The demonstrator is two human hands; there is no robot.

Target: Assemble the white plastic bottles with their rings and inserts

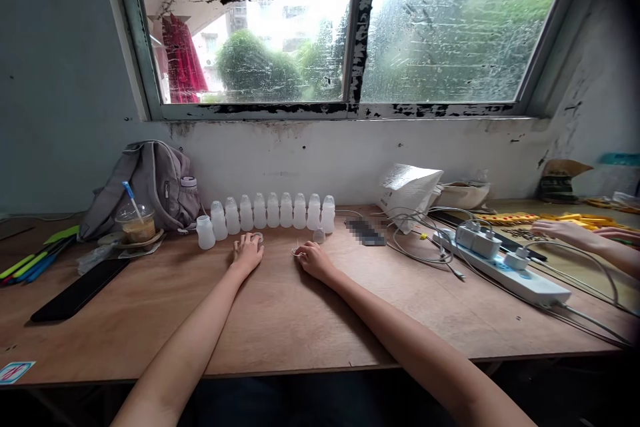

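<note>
A row of small frosted-white baby bottles point(273, 211) stands upright on the wooden table. Most wear domed caps; the leftmost bottle point(205, 233) sits nearer to me with no domed cap on it. My left hand point(247, 253) rests on the table just in front of the row, its fingers curled over a small translucent piece point(258, 236) that they mostly hide. To its right, my right hand point(315, 260) lies with fingers bent and pressed together around a thin white ring point(299, 252). A loose translucent cap point(319, 235) stands just beyond its knuckles.
On the left are a grey backpack point(153, 180), an iced drink cup point(136, 223), markers point(37, 260) and a black slab point(80, 290). Right of the row lie a blurred dark object point(367, 232), tangled cables point(425, 253) and a power strip point(520, 278). Another person's hand point(550, 230) is far right.
</note>
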